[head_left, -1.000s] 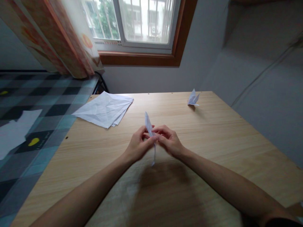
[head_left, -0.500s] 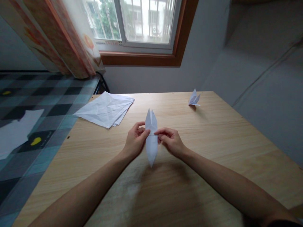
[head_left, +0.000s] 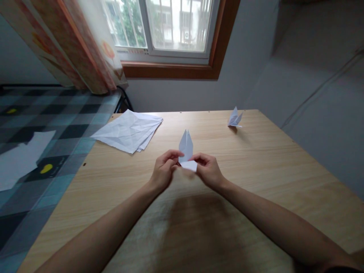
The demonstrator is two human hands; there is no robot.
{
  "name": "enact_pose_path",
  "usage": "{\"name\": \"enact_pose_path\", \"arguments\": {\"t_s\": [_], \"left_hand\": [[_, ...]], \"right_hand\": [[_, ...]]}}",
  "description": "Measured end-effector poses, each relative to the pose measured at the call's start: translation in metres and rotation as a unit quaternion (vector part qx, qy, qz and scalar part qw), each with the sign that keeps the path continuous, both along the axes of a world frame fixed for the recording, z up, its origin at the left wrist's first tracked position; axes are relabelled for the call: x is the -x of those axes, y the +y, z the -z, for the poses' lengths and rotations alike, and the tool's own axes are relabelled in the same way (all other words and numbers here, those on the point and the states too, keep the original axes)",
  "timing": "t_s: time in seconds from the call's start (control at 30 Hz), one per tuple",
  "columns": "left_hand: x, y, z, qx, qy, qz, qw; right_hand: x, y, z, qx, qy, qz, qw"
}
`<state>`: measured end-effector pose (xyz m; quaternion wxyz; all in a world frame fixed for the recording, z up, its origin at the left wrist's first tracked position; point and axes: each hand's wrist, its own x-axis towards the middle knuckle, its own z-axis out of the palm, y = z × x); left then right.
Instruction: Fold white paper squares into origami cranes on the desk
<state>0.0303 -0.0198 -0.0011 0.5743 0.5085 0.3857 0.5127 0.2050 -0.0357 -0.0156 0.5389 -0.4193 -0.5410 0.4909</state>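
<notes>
A pale wood surface [head_left: 264, 178] fills most of the scene, with a checked cloth [head_left: 71, 131] spread to its left. Beyond stand a patterned curtain [head_left: 71, 41] and a barred window [head_left: 176, 26] in a brown frame. A stack of creased white sheets [head_left: 129, 131] lies at the surface's far left, while cut white paper [head_left: 25, 155] rests on the cloth.

Near the middle, a folded white paper [head_left: 186, 148] is held above the surface between the left hand [head_left: 163, 170] and the right hand [head_left: 209, 170], its two narrow points upward and away from the person. Half a second earlier its lower point hung straight down below the fingers; now that part is bent into a short flap between the hands, its near edge blurred. The left hand, nearly closed, pinches the paper's left edge between thumb and fingers; the right, equally narrow, grips the right side at the flap.

Smallest of all, a folded paper figure [head_left: 234, 118] stands at the far right, well apart from both hands.
</notes>
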Motion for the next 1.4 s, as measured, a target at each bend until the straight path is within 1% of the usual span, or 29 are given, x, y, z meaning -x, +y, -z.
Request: {"name": "enact_pose_path", "arguments": {"t_s": [0.13,0.2,0.27,0.33,0.4,0.5,0.57,0.7,0.8,0.87,0.97,1.03,1.13,1.2,1.33,1.4], "left_hand": [[-0.001,-0.001,-0.003,-0.024,0.044,0.03,0.998],[-0.003,-0.002,-0.005,-0.045,0.077,0.026,0.996],[-0.005,-0.003,-0.005,-0.063,0.095,0.011,0.993],[-0.006,-0.004,-0.005,-0.061,0.088,0.002,0.994],[-0.007,-0.005,-0.004,-0.043,0.062,0.008,0.997],[-0.007,-0.005,-0.004,-0.03,0.045,0.016,0.998],[-0.006,-0.006,-0.002,-0.052,0.074,0.003,0.996],[-0.006,-0.008,-0.002,-0.12,0.181,-0.03,0.976],[-0.007,-0.012,-0.006,-0.166,0.228,-0.016,0.959],[-0.007,-0.013,-0.01,-0.186,0.24,0.004,0.953],[-0.007,-0.013,-0.011,-0.171,0.225,0.046,0.958],[-0.006,-0.012,-0.008,-0.155,0.199,0.069,0.965],[-0.004,-0.009,-0.002,-0.135,0.177,0.08,0.972],[-0.002,-0.008,0.001,-0.124,0.167,0.077,0.975],[-0.001,-0.006,0.003,-0.113,0.152,0.075,0.979],[-0.001,-0.006,0.002,-0.11,0.152,0.071,0.98]], "right_hand": [[0.001,-0.001,-0.003,0.0,-0.005,0.02,1.0],[0.002,-0.002,-0.003,0.005,0.001,0.021,1.0],[0.003,-0.002,-0.004,0.015,0.03,0.018,0.999],[0.004,-0.002,-0.004,0.029,0.065,0.012,0.997],[0.003,-0.001,-0.004,0.042,0.081,0.003,0.996],[0.002,0.0,-0.006,0.049,0.051,-0.014,0.997],[0.0,0.0,-0.007,0.044,0.02,-0.012,0.999],[0.001,-0.004,-0.006,0.025,-0.021,0.037,0.999],[0.002,-0.006,-0.005,0.0,-0.045,0.084,0.995],[0.003,-0.008,-0.005,-0.028,-0.061,0.093,0.993],[0.004,-0.01,-0.005,-0.092,-0.076,0.06,0.991],[0.004,-0.01,-0.003,-0.114,-0.062,0.026,0.991],[0.005,-0.009,0.001,-0.096,-0.013,-0.023,0.995],[0.005,-0.008,0.004,-0.085,0.009,-0.037,0.996],[0.004,-0.007,0.005,-0.073,0.018,-0.024,0.997],[0.004,-0.007,0.004,-0.054,0.028,-0.02,0.998]]}}
